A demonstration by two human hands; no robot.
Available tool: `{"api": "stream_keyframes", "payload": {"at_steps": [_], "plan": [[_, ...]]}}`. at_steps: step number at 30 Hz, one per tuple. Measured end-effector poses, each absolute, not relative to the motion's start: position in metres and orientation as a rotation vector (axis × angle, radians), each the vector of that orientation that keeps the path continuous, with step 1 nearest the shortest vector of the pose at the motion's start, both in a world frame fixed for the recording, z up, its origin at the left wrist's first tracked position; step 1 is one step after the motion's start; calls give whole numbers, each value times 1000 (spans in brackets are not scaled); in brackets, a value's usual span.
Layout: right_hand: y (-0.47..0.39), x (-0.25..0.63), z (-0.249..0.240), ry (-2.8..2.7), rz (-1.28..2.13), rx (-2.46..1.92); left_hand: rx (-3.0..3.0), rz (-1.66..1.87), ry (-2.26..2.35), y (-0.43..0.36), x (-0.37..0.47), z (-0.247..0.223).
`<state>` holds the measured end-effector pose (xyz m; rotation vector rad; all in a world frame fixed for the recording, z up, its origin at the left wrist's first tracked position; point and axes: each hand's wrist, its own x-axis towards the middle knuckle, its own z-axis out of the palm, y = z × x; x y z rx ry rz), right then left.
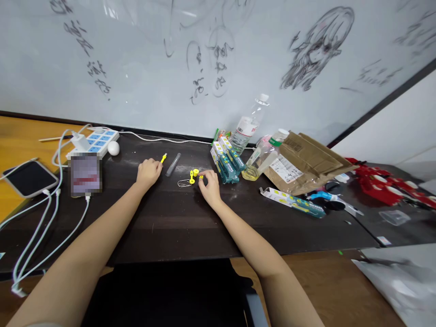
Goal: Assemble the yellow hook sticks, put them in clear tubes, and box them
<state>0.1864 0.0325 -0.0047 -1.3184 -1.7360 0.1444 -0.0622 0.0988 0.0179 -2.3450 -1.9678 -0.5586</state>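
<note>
My left hand is closed around a slim yellow rod with a pale tip, which sticks out past the fingers toward the whiteboard. Just right of it lies a clear plastic tube. My right hand rests on the dark table with thumb and forefinger pinched at a small yellow round piece. Beside those fingertips are several yellow plastic parts, too small to make out exactly. A thin wire loop lies at their left.
Two teal-and-white boxes stand right of centre, near a water bottle and a bottle with yellowish liquid. A cardboard parcel, another box and scissors lie farther right. Phones, cables and a power strip occupy the left.
</note>
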Motion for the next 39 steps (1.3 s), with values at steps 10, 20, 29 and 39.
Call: {"api": "stream_keyframes", "payload": {"at_steps": [10, 20, 29, 39], "plan": [[34, 187, -7, -1734, 165, -1333, -2651, -311, -1709, 95, -79, 16], [33, 184, -8, -1756, 170, -1313, -2874, -697, -1237, 56, -82, 28], [31, 184, -3, -1728, 151, -1322, -3101, -698, -1289, 31, -48, 16], [21, 177, 4, -1952, 212, -1110, -3351, -1324, -1604, 31, -41, 15]]}}
